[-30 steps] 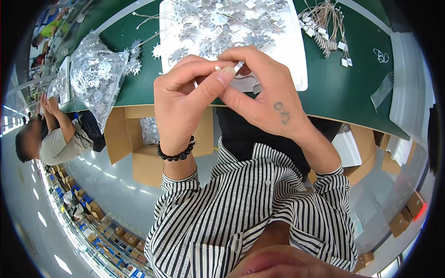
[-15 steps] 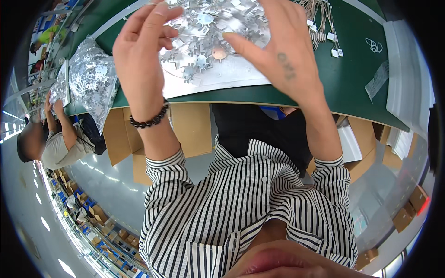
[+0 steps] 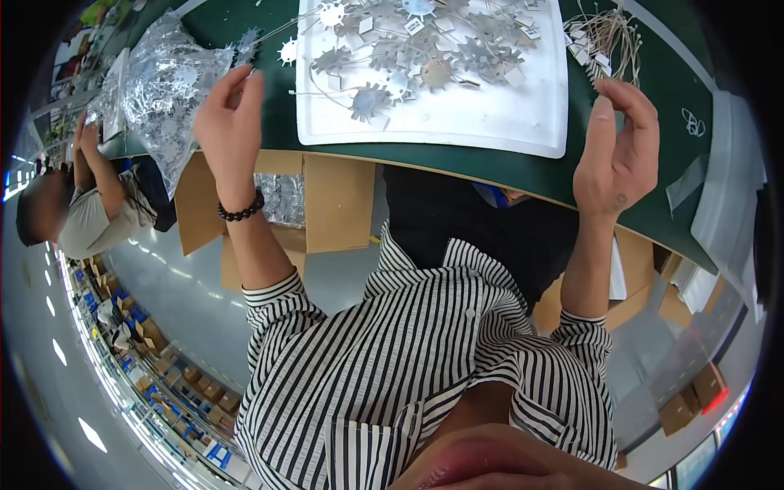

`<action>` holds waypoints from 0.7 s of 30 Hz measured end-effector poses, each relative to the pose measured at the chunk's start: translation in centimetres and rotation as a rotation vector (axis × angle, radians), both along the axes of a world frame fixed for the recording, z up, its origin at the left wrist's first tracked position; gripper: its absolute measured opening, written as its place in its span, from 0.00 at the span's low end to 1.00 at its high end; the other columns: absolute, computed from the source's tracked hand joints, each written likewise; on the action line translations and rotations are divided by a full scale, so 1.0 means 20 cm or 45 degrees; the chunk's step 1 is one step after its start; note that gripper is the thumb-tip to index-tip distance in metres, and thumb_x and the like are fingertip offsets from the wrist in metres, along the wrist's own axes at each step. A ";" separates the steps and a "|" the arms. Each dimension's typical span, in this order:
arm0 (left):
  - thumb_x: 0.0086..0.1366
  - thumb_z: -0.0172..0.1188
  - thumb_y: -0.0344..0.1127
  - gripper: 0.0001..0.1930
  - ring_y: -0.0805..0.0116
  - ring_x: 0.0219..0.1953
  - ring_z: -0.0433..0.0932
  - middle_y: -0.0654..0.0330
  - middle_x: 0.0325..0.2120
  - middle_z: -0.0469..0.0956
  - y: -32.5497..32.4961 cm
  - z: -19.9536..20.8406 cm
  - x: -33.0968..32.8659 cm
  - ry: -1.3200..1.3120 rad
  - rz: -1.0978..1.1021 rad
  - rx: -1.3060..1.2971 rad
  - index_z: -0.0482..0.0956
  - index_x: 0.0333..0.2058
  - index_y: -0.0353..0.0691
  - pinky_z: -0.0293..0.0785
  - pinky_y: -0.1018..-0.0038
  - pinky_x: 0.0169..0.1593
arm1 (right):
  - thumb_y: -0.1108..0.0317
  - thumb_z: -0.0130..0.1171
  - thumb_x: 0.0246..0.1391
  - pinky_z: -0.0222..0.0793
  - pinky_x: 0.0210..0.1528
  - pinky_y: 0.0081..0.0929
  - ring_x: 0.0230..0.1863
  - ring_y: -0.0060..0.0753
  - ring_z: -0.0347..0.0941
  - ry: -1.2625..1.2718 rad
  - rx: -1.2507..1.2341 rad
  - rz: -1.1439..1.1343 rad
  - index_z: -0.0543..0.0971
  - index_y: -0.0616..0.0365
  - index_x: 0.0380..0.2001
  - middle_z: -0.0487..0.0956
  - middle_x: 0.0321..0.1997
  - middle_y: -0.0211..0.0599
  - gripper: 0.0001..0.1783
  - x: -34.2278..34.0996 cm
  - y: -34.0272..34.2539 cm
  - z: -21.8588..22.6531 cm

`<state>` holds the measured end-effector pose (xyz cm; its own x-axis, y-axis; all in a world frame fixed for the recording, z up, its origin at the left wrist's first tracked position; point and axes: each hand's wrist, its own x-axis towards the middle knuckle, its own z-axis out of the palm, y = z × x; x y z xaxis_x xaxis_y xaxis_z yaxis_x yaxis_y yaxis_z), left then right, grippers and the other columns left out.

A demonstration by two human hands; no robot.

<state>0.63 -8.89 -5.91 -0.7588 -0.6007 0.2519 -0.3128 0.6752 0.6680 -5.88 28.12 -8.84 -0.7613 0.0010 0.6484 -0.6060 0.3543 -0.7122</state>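
My left hand [image 3: 230, 131] is raised left of a white tray [image 3: 433, 139], fingers loosely bent and apart, nothing seen in it. Beside it lies a clear plastic bag [image 3: 167, 90] of silvery parts. My right hand [image 3: 618, 151] is to the right of the tray, thumb and curved fingers apart, just in front of a bundle of thin wires [image 3: 618, 45] with white ends. Spread over the tray are several silvery gear-shaped metal pieces [image 3: 371, 100] with wires and white tags; one round piece [image 3: 437, 73] looks pinkish. A loose gear-shaped piece [image 3: 246, 46] rests between bag and tray.
An open cardboard box [image 3: 339, 204] with clear plastic inside is below the table's front edge. White foam sheets [image 3: 731, 180] stand at the right end of the green table [image 3: 670, 73]. At the far left, another person [image 3: 106, 208] works at the same table.
Both hands have moved apart from over the pile, the left one leftward, the right one rightward and toward the wire bundle. The tray and its pieces now show unobstructed.
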 end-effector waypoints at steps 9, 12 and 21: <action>0.63 0.64 0.37 0.21 0.67 0.31 0.72 0.57 0.34 0.78 0.01 -0.07 -0.18 -0.326 -0.402 -0.091 0.78 0.53 0.33 0.71 0.75 0.37 | 0.76 0.56 0.60 0.70 0.41 0.21 0.35 0.25 0.74 -0.197 0.308 -0.365 0.81 0.63 0.40 0.82 0.40 0.32 0.07 -0.06 0.26 0.05; 0.63 0.65 0.34 0.19 0.71 0.31 0.71 0.58 0.33 0.77 0.05 -0.11 -0.16 -0.124 -0.426 -0.111 0.79 0.50 0.32 0.70 0.77 0.37 | 0.77 0.56 0.57 0.66 0.38 0.23 0.33 0.28 0.68 -0.359 0.305 -0.331 0.76 0.68 0.43 0.77 0.39 0.43 0.11 -0.15 0.37 0.03; 0.63 0.66 0.34 0.15 0.77 0.27 0.69 0.63 0.30 0.77 0.15 -0.14 -0.13 0.265 -0.187 0.099 0.80 0.47 0.34 0.67 0.81 0.34 | 0.74 0.58 0.58 0.68 0.35 0.23 0.29 0.27 0.70 -0.629 0.934 -0.340 0.79 0.64 0.38 0.79 0.34 0.32 0.06 -0.35 0.50 0.05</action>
